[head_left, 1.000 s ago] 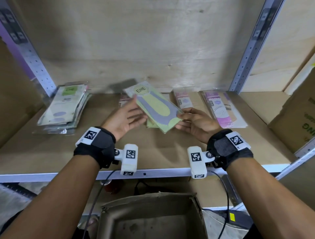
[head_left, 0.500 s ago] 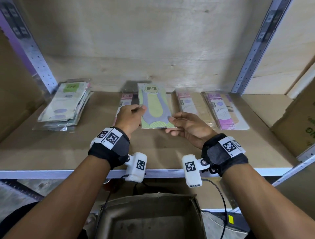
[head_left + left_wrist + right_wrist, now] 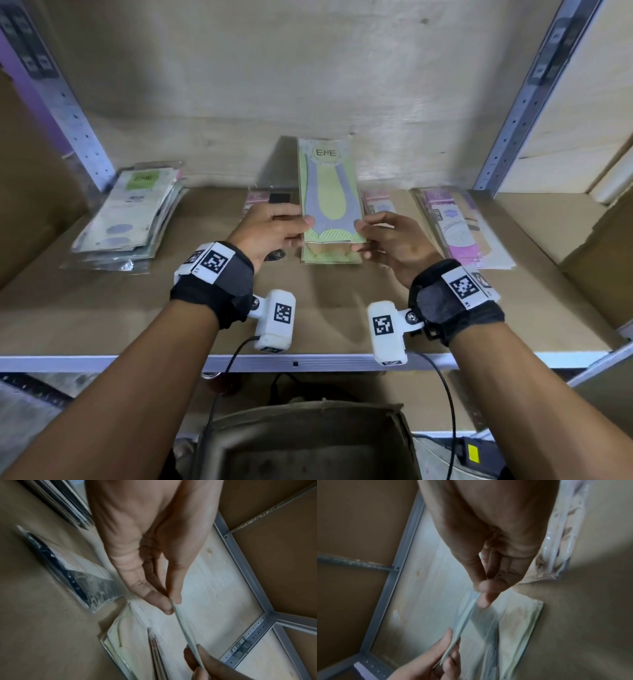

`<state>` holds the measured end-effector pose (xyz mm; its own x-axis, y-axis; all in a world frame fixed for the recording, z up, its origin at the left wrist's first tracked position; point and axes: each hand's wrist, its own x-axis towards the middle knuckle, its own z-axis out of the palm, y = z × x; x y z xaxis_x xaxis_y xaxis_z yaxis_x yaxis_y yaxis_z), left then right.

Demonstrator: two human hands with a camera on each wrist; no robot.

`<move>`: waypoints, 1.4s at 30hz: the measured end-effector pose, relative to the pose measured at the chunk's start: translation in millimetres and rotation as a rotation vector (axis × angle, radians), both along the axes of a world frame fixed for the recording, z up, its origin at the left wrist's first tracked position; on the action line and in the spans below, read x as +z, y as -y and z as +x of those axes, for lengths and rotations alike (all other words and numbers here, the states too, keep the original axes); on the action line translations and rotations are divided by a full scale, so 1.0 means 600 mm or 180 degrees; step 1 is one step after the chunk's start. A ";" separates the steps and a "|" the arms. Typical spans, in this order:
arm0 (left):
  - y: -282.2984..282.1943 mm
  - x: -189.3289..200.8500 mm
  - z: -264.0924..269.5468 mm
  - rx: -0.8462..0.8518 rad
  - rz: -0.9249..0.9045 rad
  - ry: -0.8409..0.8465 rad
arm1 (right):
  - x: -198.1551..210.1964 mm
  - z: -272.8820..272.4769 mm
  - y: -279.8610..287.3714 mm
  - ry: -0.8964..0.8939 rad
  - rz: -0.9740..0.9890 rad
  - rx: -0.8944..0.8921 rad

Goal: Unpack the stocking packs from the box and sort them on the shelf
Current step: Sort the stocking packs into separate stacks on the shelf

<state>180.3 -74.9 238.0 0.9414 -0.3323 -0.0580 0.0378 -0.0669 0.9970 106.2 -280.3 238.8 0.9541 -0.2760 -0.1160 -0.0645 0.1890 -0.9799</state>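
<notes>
Plywood shelf (image 3: 342, 308) | both hands (image 3: 270, 229) pinch flat glossy green pack (image 3: 329, 192)

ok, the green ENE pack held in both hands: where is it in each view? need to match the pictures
Head: green ENE pack at centre, upright and face-on, left hand and right hand pinching its lower edges.
Left wrist: seen edge-on, a thin pale strip running from the thumb down to the other hand's fingers.
Right wrist: edge-on again, centre-left, between both hands.
Shared landmark: the green stack lying on the shelf under it.
</notes>
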 end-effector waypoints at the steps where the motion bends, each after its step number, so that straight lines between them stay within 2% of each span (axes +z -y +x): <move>1: 0.003 -0.003 0.007 0.0108 0.0067 -0.0013 | 0.000 0.007 0.003 -0.0045 -0.0219 -0.0079; 5: 0.016 -0.014 0.028 0.0368 0.0496 0.0010 | -0.008 0.040 0.008 -0.0313 -0.1230 -0.0380; 7: 0.024 -0.016 0.034 0.0387 0.0807 0.0054 | -0.013 0.052 0.008 -0.0453 -0.1537 -0.0426; 14: 0.045 -0.007 0.044 0.0328 0.1698 0.0015 | -0.010 0.060 0.002 -0.0788 -0.2496 -0.0187; 22: 0.055 0.001 0.037 0.0357 0.2188 0.0242 | 0.005 0.058 -0.016 -0.1037 -0.2876 0.0133; 27: 0.063 0.013 0.027 0.0175 0.2354 0.0161 | 0.008 0.057 -0.021 -0.1132 -0.3204 0.0148; 42: 0.063 0.014 0.026 0.0189 0.2455 0.0181 | 0.006 0.054 -0.025 -0.1131 -0.3419 0.0261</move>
